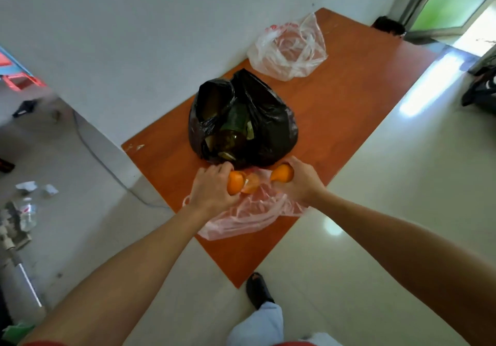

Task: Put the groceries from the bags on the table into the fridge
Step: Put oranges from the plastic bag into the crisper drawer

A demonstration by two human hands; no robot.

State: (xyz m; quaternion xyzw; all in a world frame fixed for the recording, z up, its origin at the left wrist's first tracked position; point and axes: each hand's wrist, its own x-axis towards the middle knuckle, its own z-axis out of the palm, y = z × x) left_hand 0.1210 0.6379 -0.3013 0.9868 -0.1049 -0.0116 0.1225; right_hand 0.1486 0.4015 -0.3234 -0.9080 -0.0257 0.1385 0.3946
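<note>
On the near part of the orange-brown table (349, 109) lies a thin pink plastic bag (247, 217). My left hand (212, 187) grips an orange (234, 183) over the bag's mouth. My right hand (302, 182) grips another orange (281, 173). Between them a third orange (251, 183) shows through the plastic. Just behind stands a black plastic bag (268, 125), open at the top, with dark green bottles (233, 128) inside. No fridge is in view.
A crumpled clear bag with red print (290, 50) lies at the table's far end by the white wall. My foot in a black sandal (259, 289) stands at the near table corner. A cable and clutter lie on the floor at left; a dark object (480, 90) sits at right.
</note>
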